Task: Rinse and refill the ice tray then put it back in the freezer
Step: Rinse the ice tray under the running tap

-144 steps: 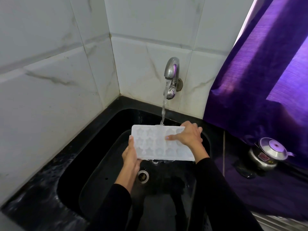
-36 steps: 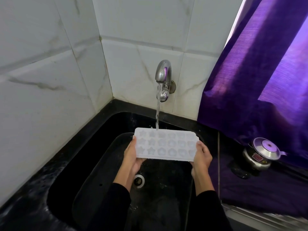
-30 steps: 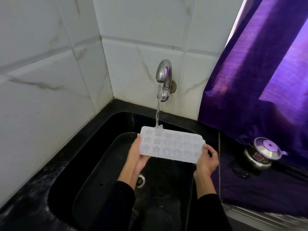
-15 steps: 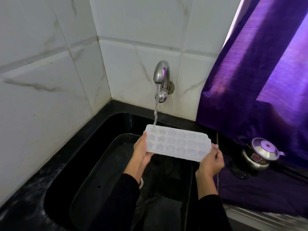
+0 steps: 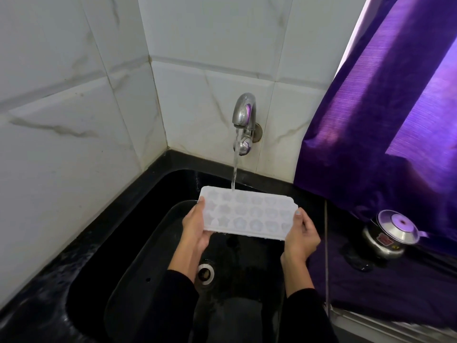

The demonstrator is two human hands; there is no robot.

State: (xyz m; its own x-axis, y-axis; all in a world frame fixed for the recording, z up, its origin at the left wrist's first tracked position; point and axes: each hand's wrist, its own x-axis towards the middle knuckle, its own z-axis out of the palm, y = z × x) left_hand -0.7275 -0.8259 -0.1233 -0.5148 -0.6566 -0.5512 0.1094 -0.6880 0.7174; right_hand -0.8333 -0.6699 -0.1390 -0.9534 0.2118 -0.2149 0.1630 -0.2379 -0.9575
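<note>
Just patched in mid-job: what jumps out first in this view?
A white ice tray held level over the black sink, left hand and right hand gripping its short ends. Water runs from the wall tap onto the tray's far edge. A purple curtain fills the right side, above a steel pot.

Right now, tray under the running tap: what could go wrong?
1. The stream from the tap lands at the ice tray far edge, so near cavities may stay unfilled and water may splash over.
2. The left hand and right hand grip only the wet short ends; a filled tray could tip into the sink.
</note>
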